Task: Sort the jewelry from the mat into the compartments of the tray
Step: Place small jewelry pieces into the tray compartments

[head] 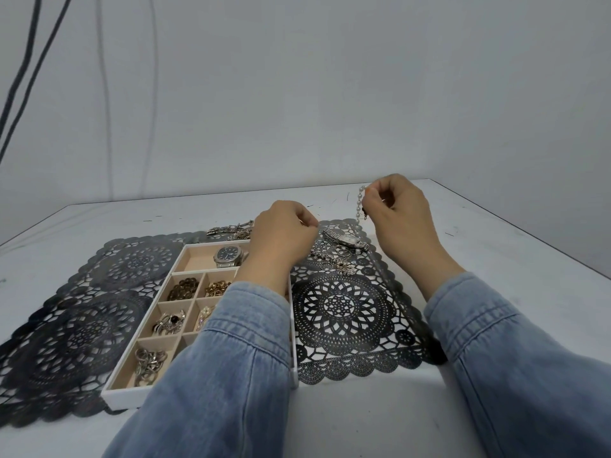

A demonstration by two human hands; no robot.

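White table [496, 256], black lace mat [344, 305] – flat

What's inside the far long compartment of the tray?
One silver watch with a dark dial lies there, in the tray. The left hand covers the compartment's right end, so anything there is hidden.

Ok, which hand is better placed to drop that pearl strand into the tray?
Right. The right hand already pinches the pearl strand, raised above the mat. The left hand is curled over the far corner of the tray, and its sleeve covers several compartments.
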